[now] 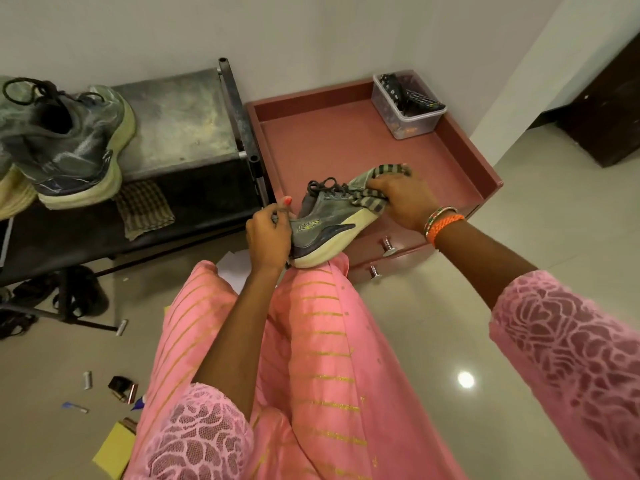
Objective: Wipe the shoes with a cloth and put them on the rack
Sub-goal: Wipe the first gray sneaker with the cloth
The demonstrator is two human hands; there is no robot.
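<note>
A: Where's the shoe?
B: Grey lace-up sneaker with cream sole (325,226), resting on the pink-clad knee, near the red low cabinet (346,140). Left hand (268,240) grips its heel end, fingers curled round it.
A: Right hand?
B: Right hand (403,199) clamps a grey striped cloth (372,195) against the toe end.
A: Rack?
B: Black metal shoe rack (180,126) far left. A second grey sneaker (65,143) sits on its top shelf; a checked brown cloth (143,209) lies on the lower shelf.
</note>
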